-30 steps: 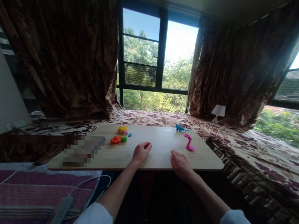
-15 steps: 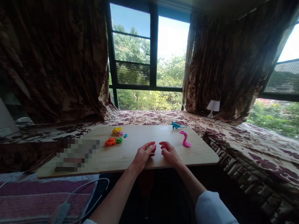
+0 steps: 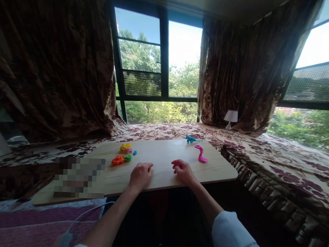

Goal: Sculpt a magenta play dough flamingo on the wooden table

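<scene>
My left hand (image 3: pixel 141 176) is closed, back up, low over the wooden board (image 3: pixel 163 152). Its fingertips are mostly hidden, so I cannot make out what they hold, if anything. To the right, my right hand (image 3: pixel 183 171) has its fingers curled in towards the thumb, and anything inside is hidden. Beyond it lies a wavy pink clay strip (image 3: pixel 201 154), with a blue animal figure (image 3: pixel 191 139) near the far edge. Left of my hands sit orange clay (image 3: pixel 117 160), green clay (image 3: pixel 128 158), yellow clay (image 3: pixel 125 146), pale pink clay (image 3: pixel 128 150) and a small blue piece (image 3: pixel 134 152).
A blurred-out object (image 3: pixel 80 178) occupies the board's left end. A white cable (image 3: pixel 81 216) runs to a power strip (image 3: pixel 65 240) at lower left. A floral-covered ledge (image 3: pixel 164 129) surrounds the far side, with a small lamp (image 3: pixel 231 118) on it.
My hands have moved apart. The left went left and turned back up, hiding the pink clay seen at its fingertips before; the right stayed nearly in place. The view shifted slightly.
</scene>
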Motion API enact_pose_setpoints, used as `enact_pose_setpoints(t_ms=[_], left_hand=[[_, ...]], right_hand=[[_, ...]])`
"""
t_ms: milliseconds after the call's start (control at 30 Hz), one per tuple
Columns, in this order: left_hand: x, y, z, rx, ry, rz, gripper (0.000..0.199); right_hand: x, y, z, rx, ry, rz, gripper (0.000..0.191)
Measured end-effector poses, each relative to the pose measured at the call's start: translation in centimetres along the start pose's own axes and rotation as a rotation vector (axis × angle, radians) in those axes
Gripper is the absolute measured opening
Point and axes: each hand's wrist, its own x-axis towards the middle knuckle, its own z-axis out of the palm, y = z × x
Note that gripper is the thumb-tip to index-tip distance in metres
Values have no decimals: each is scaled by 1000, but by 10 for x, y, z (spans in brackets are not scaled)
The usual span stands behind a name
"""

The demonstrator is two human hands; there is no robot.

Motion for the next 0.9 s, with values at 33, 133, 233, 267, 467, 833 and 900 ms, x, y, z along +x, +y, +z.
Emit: enact_pose_setpoints(t_ms=[33, 133, 233, 267, 467, 833, 900], left_hand=[[-3, -6, -2, 42, 0, 9, 27], [-4, -17, -3, 87, -64, -49, 30], [11, -18, 2, 62, -192, -113, 32], [17, -16, 4, 52, -233, -117, 34], [34, 0, 24, 60, -303, -71, 43], [-31, -32, -12, 136, -268, -63, 55], [-37, -30, -16, 128, -257, -53, 55]], right_hand=[[0, 0, 0, -7, -2, 0, 28], [-1, -1, 1, -30, -1, -5, 27], [-1, -2, 1, -51, -1, -7, 27], [-1, -3, 1, -57, -2, -4, 27], [-2, -6, 1, -69, -8, -8, 26], [-5, -5, 4, -120, -20, -15, 26], [-6, -6, 6, -184, -27, -65, 30]])
